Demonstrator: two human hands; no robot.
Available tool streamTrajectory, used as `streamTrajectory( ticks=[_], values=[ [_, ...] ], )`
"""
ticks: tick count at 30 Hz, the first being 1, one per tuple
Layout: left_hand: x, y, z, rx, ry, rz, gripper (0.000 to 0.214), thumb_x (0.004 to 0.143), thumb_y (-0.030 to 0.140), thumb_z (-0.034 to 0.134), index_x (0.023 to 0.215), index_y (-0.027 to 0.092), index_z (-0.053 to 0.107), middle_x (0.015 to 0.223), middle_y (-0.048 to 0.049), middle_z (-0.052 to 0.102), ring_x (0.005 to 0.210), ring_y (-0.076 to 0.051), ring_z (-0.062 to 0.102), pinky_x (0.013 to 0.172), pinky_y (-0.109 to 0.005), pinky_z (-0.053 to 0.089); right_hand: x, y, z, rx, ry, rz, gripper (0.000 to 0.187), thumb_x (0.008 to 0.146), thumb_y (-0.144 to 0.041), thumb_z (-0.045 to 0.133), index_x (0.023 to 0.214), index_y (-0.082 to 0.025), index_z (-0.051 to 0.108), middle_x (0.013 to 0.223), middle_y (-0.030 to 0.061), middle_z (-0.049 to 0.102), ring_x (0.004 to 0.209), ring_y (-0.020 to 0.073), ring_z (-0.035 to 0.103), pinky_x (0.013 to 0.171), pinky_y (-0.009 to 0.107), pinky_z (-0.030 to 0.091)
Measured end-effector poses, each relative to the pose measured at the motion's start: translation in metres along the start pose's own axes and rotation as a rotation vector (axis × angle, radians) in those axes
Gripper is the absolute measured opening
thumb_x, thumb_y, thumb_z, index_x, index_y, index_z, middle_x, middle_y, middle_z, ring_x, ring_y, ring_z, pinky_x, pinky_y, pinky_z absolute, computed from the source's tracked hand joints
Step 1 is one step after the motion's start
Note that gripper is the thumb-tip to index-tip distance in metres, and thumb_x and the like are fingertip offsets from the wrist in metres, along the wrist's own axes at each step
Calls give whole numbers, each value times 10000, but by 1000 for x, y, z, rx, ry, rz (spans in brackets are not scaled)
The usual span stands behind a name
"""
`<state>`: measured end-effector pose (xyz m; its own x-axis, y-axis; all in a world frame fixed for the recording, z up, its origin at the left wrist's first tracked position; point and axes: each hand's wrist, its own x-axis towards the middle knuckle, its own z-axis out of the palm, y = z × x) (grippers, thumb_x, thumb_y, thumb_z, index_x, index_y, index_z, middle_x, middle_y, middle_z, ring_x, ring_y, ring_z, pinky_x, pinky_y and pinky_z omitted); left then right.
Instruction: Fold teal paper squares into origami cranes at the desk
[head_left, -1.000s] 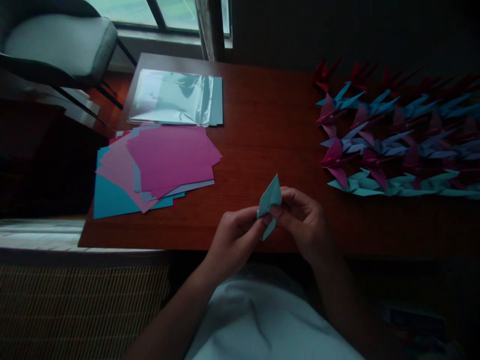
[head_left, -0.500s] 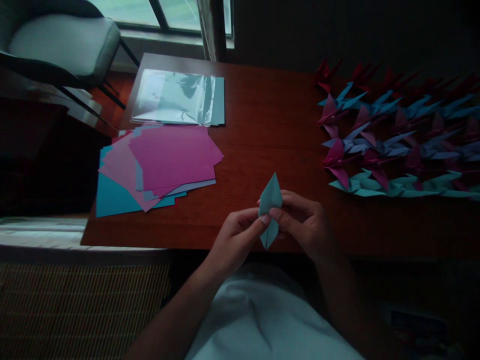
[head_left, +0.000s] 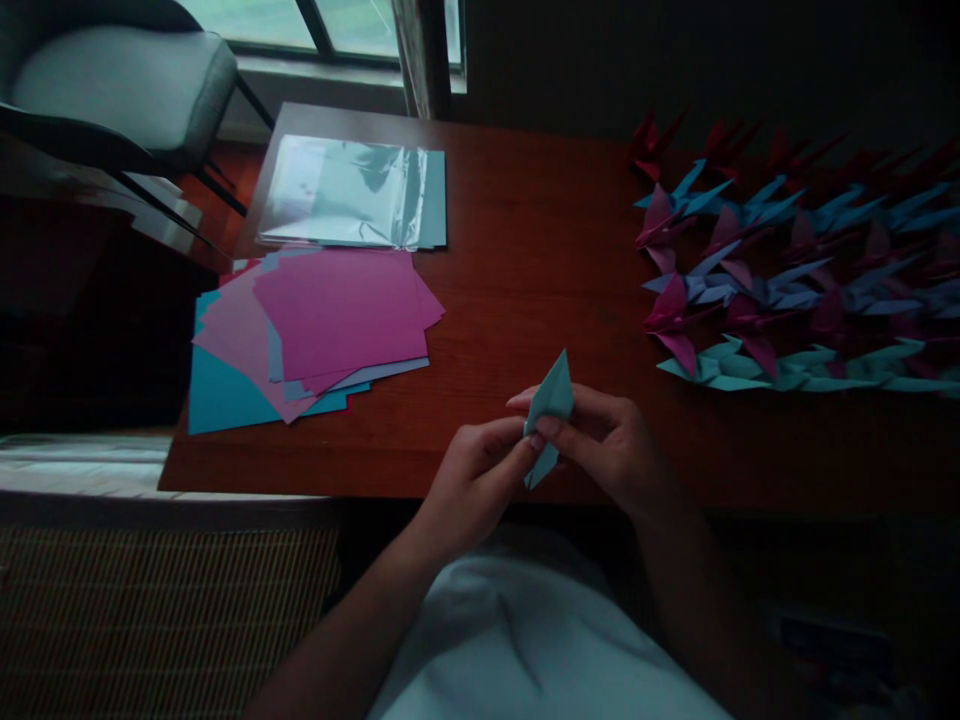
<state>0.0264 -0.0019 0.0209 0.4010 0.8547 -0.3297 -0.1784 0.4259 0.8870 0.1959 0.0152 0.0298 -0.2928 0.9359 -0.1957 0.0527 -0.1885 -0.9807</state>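
Observation:
A folded pale-green origami paper [head_left: 553, 390], a narrow diamond with pointed ends, is held above the table's near edge. My left hand [head_left: 472, 480] pinches its left edge between thumb and fingers, low on the diamond. On the other side my right hand [head_left: 611, 445] grips it, thumb on the front face and fingers behind. Both thumbs meet near the middle of the paper, and the fingers behind it are partly hidden.
Rows of folded paper cranes [head_left: 750, 290] in several colours stand at the table's right. Loose coloured sheets [head_left: 352, 310] overlap at the left, with a clear plastic packet of paper [head_left: 345, 190] behind them. A chair [head_left: 127, 85] stands beyond the brown table [head_left: 525, 250].
The folded paper has tilted, its top point leaning further right. My right fingers show more behind its left edge, and both hands keep hold of it.

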Motion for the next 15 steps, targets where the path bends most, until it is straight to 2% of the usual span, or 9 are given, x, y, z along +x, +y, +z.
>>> streamTrajectory(
  ticks=[4,7,9,12,15],
  values=[
    [2,1,3,-146,-11,-72,251,920,360,672,877,145,796,774,-46,738,719,-158,671,720,-250,523,2,8,-2,72,-61,-3,200,939,-342,655,1096,-323,778,1128,16,740,1006,186,703,791,283,582],
    [3,2,5,-279,-16,-120,226,910,339,681,882,146,795,759,-49,750,688,-167,699,733,-274,555,5,12,-3,75,-83,-94,188,950,-303,648,1079,-342,780,1116,1,748,1063,181,688,890,305,562],
    [3,2,5,-322,-14,-136,216,900,333,691,899,144,795,750,-52,752,686,-171,708,728,-277,563,6,11,-3,28,-74,-171,190,952,-276,645,1072,-332,781,1110,9,757,1086,193,683,947,346,546],
    [4,1,5,-351,1,-145,227,897,339,695,925,137,795,747,-57,750,682,-172,707,690,-263,559,6,7,-4,-101,-51,-260,224,955,-235,631,1121,-307,764,1122,36,759,1076,206,686,940,376,547],
    [4,0,5,-377,23,-134,232,886,348,710,915,134,796,757,-55,748,686,-157,698,694,-246,550,7,4,-8,-204,-84,-342,289,951,-179,613,1184,-300,735,1161,46,751,1099,209,674,942,387,541]
  ],
)
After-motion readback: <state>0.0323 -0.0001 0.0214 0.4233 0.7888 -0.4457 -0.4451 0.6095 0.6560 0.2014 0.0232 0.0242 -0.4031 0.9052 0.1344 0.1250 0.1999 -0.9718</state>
